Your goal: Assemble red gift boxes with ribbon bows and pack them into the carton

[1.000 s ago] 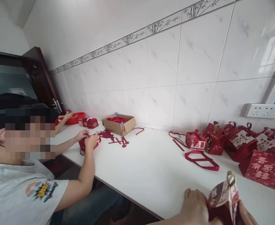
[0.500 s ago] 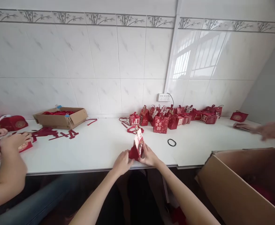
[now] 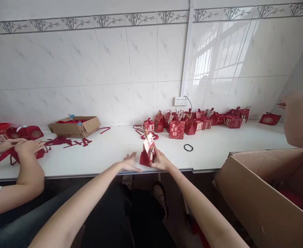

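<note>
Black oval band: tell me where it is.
Head view, right of centre: the black oval band lies on the white tabletop, beyond and right of the right hand.

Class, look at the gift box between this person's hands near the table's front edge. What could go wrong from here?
1. The red gift box stands close to the front edge of the white table. The left hand is open beside it, so if the right hand slipped, the box might tip off.
2. A red ribbon lies just behind the box and could snag if the box is pushed back.
</note>
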A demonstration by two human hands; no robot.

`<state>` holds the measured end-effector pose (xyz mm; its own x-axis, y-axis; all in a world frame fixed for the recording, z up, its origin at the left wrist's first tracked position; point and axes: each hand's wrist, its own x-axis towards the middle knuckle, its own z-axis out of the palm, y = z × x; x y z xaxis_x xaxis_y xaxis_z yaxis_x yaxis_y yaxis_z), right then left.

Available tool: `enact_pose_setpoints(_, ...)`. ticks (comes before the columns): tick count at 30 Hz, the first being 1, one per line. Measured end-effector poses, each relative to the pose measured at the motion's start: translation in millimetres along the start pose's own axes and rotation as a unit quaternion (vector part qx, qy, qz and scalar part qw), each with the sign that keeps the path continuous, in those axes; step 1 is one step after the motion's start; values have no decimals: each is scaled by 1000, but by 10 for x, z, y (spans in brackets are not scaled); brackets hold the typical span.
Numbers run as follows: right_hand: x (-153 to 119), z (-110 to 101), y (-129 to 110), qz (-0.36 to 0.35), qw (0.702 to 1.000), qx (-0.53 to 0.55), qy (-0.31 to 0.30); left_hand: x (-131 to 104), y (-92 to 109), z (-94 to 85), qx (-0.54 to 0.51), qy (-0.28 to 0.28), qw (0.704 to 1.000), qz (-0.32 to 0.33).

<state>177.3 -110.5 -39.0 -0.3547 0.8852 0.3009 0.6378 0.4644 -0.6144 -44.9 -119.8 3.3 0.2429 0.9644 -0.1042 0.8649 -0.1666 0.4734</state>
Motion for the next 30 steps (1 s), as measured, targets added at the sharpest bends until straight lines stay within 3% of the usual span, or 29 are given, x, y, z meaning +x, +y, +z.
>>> enact_pose_setpoints(4, 17, -19, -7, 15, 1000, 3, 2, -57, -33, 21, 74, -40, 992, -96)
enact_pose_setpoints(10, 36, -3, 36, 22, 1000, -3, -1, -287, 79, 227, 117, -6, 973, -200)
enact_pose_setpoints(20, -9, -2, -10, -8, 999, 31, 20, -319, 88, 168, 103, -8, 975, -196)
enact_pose_setpoints(27, 4, 37, 32, -1, 998, 43, 39, -359, 59, 260, 141, 27, 971, -189)
enact_pose_setpoints(30, -5, 45, 35, -12, 998, 43, 45, -329, 38, 248, 111, 26, 975, -188)
